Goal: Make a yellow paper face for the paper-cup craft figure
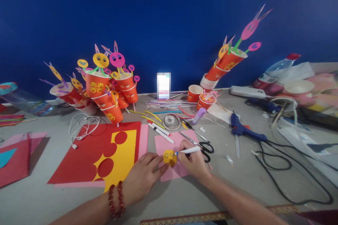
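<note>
A small yellow paper disc (169,156) lies on a pink sheet (163,143) near the table's front. My left hand (144,175), with a red bead bracelet on the wrist, presses its fingertips on the disc's left edge. My right hand (192,161) is closed round a white marker pen (188,150), whose tip touches the disc's right side. Small drawn circles show on the disc.
Black scissors (205,147) lie just right of my right hand. A red sheet with yellow cut paper (105,154), more markers (160,130), a tape roll (171,121), a blue glue gun (241,130) with black cable, and decorated orange cups (105,91) stand around.
</note>
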Motion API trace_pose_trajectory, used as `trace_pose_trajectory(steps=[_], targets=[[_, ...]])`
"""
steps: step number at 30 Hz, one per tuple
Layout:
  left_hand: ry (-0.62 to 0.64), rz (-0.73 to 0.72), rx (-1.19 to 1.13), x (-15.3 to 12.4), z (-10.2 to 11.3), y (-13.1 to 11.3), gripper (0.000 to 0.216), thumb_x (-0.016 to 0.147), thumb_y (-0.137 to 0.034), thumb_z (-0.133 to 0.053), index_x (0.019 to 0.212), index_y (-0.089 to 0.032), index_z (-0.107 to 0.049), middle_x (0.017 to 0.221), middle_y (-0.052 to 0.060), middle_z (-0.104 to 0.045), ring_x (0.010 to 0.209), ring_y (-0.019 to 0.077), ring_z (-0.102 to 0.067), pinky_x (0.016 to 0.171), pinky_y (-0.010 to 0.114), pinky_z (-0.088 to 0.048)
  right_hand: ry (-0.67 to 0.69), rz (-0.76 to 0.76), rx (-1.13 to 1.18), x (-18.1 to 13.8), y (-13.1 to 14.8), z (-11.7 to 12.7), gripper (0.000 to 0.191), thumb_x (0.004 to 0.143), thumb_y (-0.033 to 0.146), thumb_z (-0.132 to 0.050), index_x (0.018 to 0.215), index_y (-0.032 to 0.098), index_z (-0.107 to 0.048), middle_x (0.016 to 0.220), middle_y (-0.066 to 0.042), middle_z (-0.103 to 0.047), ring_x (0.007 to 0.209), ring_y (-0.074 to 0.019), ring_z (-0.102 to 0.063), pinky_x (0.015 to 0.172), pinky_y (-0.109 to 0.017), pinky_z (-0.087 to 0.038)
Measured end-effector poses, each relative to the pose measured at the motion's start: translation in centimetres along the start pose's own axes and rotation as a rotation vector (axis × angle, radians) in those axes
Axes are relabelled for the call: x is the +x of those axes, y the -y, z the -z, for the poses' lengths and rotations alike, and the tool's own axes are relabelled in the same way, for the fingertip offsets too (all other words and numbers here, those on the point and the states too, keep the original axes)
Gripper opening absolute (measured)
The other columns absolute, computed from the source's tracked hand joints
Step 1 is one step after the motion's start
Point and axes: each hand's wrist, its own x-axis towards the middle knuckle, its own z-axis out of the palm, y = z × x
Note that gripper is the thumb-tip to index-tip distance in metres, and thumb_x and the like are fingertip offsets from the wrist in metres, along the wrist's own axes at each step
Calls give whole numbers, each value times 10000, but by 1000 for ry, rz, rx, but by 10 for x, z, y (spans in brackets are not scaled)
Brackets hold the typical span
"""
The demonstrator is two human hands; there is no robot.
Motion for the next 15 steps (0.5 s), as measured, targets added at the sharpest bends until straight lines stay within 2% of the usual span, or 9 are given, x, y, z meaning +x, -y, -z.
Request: trace_pose_trajectory(steps=[15], targets=[[1, 1, 1, 0, 1, 0, 430, 922, -109, -565, 1339, -209, -537, 1299, 90, -575, 1150, 251, -506, 981, 415, -455, -14, 29, 2, 1, -1, -1, 166, 776, 109, -503, 674, 229, -450, 607, 39, -474, 552, -136, -416, 516, -272, -301]])
